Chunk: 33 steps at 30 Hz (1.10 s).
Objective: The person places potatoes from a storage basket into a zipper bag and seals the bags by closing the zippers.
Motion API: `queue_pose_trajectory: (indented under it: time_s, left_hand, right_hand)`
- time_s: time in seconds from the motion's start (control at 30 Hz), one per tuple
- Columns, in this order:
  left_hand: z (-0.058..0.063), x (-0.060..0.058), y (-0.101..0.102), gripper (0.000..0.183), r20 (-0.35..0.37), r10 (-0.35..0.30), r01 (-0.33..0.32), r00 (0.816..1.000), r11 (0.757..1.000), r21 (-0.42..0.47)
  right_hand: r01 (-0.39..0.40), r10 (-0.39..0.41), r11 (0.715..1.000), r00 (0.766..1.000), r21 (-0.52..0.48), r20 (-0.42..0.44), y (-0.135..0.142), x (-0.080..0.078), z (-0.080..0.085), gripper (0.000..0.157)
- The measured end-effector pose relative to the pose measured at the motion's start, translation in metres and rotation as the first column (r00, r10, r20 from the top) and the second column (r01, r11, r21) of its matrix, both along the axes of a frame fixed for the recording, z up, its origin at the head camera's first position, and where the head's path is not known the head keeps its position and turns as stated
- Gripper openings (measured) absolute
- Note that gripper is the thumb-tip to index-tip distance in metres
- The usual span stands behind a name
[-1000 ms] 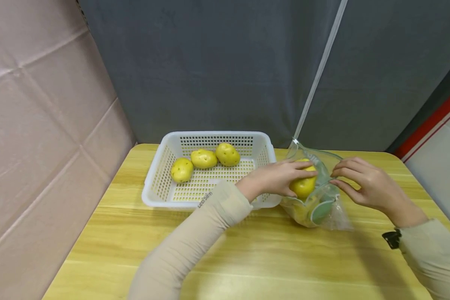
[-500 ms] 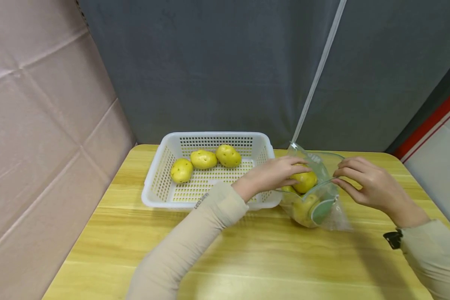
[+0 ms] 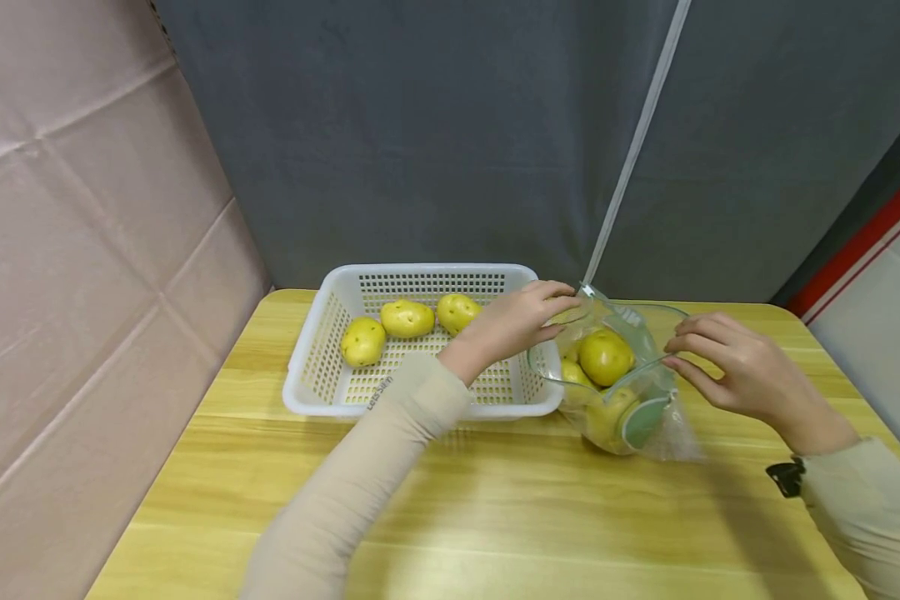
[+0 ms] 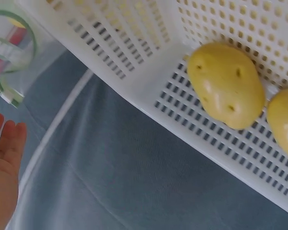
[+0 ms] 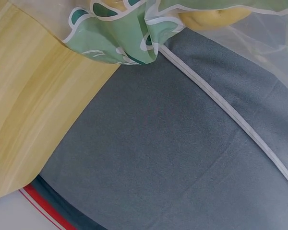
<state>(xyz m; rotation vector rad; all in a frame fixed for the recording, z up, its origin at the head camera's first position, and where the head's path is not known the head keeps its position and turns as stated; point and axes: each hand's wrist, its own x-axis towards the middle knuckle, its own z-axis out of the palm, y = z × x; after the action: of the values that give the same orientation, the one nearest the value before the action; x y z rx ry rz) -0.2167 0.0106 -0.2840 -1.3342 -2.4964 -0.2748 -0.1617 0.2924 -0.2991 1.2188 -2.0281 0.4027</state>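
— Start from the person's side. What's closest?
— Two pale sleeves [image 3: 330, 508], stretched over the counter [image 3: 540, 517]. Past the right cuff and its dark band [image 3: 786, 477], the right grip [image 3: 735, 371] pinches the rim of a clear bag [image 3: 682, 433].
— Why by the rim?
— To keep the mouth spread, I'd say; film that thin would probably sag shut on its own.
— And where's the bag?
— Between the basket [image 3: 427, 268] and the counter's right edge. Yellow potatoes [image 3: 606, 357] lie inside, one plain on top, more below; I can't count them through the film. Their weight likely steadies its bottom.
— What about the left grip [image 3: 513, 321]?
— Released: fingers stretched out, nothing in them, above the basket's right end, just beside the bag's mouth. Whether it touches the film, I can't tell.
— And in the basket?
— Three loose potatoes [image 3: 408, 318], the walls presumably there to stop them rolling. It sits toward the counter's far edge, so close to the bag that the reach across must be short.
— Behind that?
— Only a grey curtain [image 3: 420, 142], just beyond the far edge.
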Motion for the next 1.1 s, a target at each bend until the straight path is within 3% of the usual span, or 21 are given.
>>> queue_pose_trajectory:
  time_s: [0.23,0.53,1.1]
  left_hand:
    - [0.002,-0.011,-0.017,0.040,0.033,0.109,-0.110,0.993,0.994,0.016]
    - [-0.008,-0.026,-0.038,0.041,0.045,0.190,-0.192,0.981,0.981,0.024]
    - [-0.025,-0.043,-0.065,0.044,0.048,0.322,-0.318,0.946,0.945,-0.081]
  right_hand:
    - [-0.003,0.003,1.000,1.000,0.001,0.000,0.001,-0.001,0.000,0.051]
    - [0.000,0.000,1.000,1.000,0.000,0.007,0.001,-0.001,-0.001,0.051]
    - [0.013,-0.013,1.000,1.000,0.001,0.004,0.001,0.000,-0.001,0.051]
